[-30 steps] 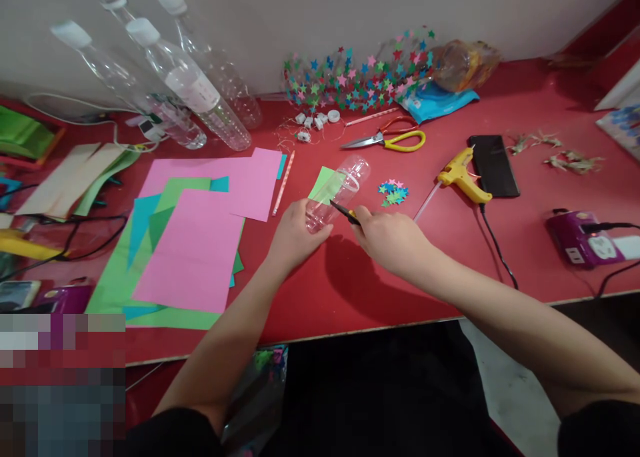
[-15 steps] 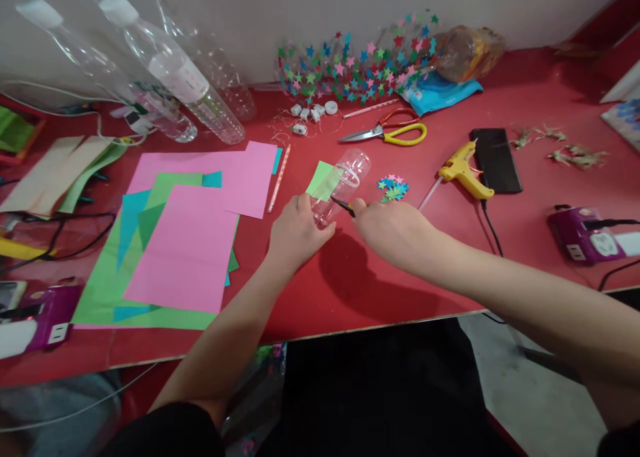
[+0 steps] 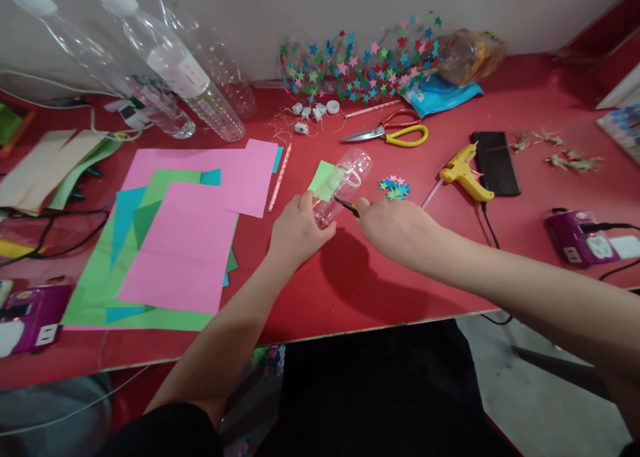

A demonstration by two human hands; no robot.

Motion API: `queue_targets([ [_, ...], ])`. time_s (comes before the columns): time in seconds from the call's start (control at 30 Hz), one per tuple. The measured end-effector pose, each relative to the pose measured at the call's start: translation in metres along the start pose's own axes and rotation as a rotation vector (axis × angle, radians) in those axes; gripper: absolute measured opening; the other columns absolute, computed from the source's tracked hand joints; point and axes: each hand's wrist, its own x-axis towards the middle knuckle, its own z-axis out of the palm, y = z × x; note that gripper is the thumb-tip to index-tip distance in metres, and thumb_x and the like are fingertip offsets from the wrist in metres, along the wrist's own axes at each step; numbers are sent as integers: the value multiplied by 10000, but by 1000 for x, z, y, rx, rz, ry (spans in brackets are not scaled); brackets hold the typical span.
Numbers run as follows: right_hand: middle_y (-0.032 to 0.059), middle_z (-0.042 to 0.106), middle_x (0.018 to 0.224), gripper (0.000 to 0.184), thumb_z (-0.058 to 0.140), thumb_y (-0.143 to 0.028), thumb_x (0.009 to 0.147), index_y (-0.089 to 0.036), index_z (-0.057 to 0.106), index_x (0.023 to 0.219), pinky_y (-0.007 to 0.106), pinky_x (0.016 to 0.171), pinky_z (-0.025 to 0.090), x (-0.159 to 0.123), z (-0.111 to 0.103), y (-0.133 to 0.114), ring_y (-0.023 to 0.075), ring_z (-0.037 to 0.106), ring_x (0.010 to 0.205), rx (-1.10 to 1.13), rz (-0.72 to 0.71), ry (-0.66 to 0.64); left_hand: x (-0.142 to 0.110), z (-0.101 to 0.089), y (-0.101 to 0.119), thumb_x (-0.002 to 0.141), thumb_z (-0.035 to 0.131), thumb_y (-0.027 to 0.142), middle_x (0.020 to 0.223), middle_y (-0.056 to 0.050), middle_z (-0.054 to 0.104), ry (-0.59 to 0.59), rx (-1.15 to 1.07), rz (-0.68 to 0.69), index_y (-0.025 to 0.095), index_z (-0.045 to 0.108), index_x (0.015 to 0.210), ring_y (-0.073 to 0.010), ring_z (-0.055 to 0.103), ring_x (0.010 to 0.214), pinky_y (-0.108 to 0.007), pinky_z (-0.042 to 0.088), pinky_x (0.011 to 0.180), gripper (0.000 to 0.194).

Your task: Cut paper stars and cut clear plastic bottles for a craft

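Note:
A clear plastic bottle (image 3: 334,192) lies slantwise on the red table, partly over a small light-green paper (image 3: 321,177). My left hand (image 3: 300,229) is closed around its near end and steadies it from the left. In my right hand (image 3: 393,225) is a slim craft knife (image 3: 347,206), its dark tip touching the bottle's side; most of its handle is hidden in my fist. Just beyond my right hand lies a small pile of paper stars (image 3: 394,187) in blue, green and pink.
Coloured paper sheets (image 3: 180,250) cover the left side. Upright bottles (image 3: 185,77) stand behind them. Further back are a star-covered clear bottle (image 3: 360,64) and scissors (image 3: 395,134). To the right lie a yellow glue gun (image 3: 467,172), a black phone (image 3: 496,164) and a purple power socket (image 3: 575,236).
The view has shifted slightly. The knife tip stays at the bottle's side, with my right hand drawn back a touch to the right; my left hand keeps its hold.

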Motion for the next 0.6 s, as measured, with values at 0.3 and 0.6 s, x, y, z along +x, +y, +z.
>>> queue_targets([
  [0.3, 169, 711, 789, 370, 305, -24, 909, -22, 587, 1149, 284, 489, 308, -1, 4, 1, 228, 672, 682, -26, -13, 46, -1, 0, 1, 769, 643, 406, 1086, -134, 607, -1, 36, 10, 164, 465, 1179, -307, 599, 1019, -384, 509, 723, 508],
  [0.6, 182, 725, 862, 419, 416, 24, 833, -16, 609, 1202, 292, 576, 430, 12, -34, -4, 250, 694, 762, 12, -32, -190, 0, 3, 3, 767, 650, 348, 1081, -165, 583, 11, 63, 60, 128, 451, 1142, -310, 578, 1037, -406, 517, 813, 479],
])
